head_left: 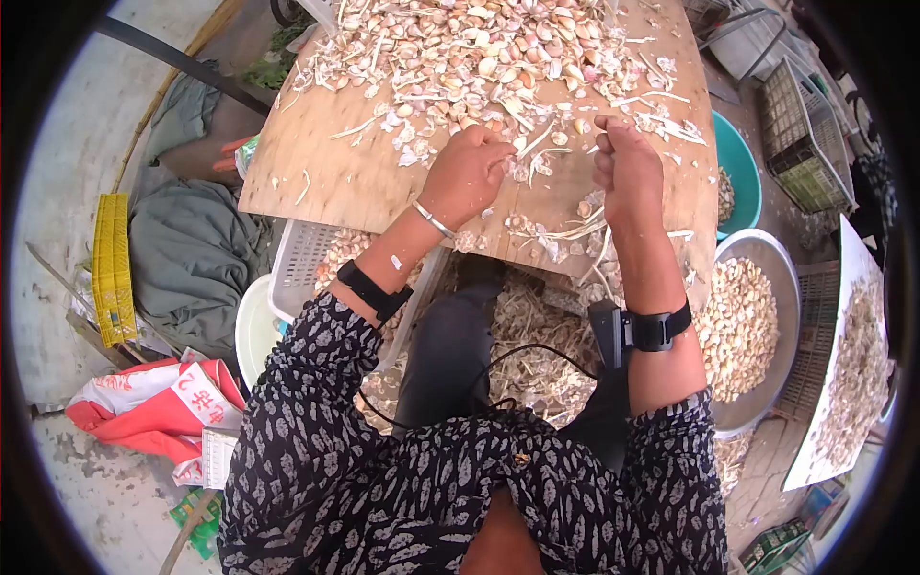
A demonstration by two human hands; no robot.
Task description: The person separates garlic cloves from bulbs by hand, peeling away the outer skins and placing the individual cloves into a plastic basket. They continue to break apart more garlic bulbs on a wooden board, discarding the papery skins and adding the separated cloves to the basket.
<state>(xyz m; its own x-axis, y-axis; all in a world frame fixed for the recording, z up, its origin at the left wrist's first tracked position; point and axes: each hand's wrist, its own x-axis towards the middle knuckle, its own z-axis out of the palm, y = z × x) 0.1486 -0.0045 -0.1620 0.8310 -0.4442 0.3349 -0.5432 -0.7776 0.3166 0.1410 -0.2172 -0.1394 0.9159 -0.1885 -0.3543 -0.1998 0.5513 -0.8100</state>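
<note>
Near the lap, loose skins are piling up w/ a metal bowl of cloves at right. Above it, the left hand is curling shut on the wooden board, prob. on a garlic piece; the right hand is pinching a stem. Beyond, the garlic pile is waiting. Best done by twisting close to the clove base, dropping skins clear.
</note>
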